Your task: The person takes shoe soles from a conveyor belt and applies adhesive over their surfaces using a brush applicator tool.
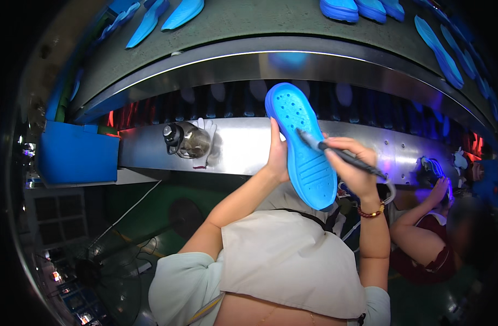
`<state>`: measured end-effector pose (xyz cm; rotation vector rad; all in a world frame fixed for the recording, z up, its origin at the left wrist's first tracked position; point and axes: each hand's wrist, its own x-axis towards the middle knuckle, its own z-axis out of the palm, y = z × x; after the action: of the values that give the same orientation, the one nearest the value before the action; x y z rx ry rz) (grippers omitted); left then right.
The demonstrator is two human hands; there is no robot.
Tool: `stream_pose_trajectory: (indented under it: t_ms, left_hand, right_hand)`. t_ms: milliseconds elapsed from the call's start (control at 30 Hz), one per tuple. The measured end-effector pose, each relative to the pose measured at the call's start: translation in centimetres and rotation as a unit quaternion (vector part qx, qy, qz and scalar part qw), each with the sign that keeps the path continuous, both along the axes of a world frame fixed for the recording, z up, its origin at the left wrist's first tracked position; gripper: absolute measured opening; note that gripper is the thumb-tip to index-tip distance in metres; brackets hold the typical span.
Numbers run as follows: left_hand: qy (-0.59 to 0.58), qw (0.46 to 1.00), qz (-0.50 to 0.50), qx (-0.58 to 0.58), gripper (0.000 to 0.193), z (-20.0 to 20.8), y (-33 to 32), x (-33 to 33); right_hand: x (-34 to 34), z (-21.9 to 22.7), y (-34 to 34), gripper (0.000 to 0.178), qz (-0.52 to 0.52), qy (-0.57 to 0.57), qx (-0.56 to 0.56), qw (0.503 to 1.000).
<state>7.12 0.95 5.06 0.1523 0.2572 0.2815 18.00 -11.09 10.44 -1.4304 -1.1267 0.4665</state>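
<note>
A bright blue shoe sole (310, 163) is held up in front of me, its inner face with small holes and ridges toward me. My left hand (277, 155) grips it by its left edge, thumb along the side. In my right hand (353, 165) is a black pen-shaped brush (347, 156) with a pale cord or hose at its back end. The brush's dark tip rests on or just over the middle of the sole; I cannot tell which. Some right fingers are hidden behind the sole's right edge.
Ahead runs a metal-edged conveyor (243, 24) carrying several blue soles (185, 12). On the steel ledge (238, 146) stand a clear bottle with a black lid (190, 139) and a white glove (210, 133). A blue box (78, 155) sits left. A co-worker (428, 239) works at right.
</note>
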Motion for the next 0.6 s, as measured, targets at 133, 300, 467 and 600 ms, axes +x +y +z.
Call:
stream_pose_trajectory:
  t_ms: [133, 300, 467, 600]
  left_hand:
    - [-0.013, 0.993, 0.059, 0.102, 0.092, -0.8, 1.4, -1.2]
    - [0.007, 0.993, 0.059, 0.103, 0.096, 0.1, 1.0, -2.4]
    - [-0.063, 0.990, 0.060, 0.107, 0.097, 1.6, 0.7, -0.9]
    - [-0.040, 0.987, 0.112, 0.112, 0.096, 3.0, 1.9, -1.9]
  right_hand:
    - [-2.7, 0.9, -1.2, 0.013, 0.088, -0.230, 0.023, 0.969]
    - [-1.1, 3.1, -1.9, 0.016, 0.204, -0.116, -0.018, 0.972]
    - [-1.5, 2.6, -0.3, 0.016, 0.135, -0.075, 0.022, 0.988]
    - [-1.2, 2.9, -1.6, 0.018, 0.168, -0.015, -0.008, 0.986]
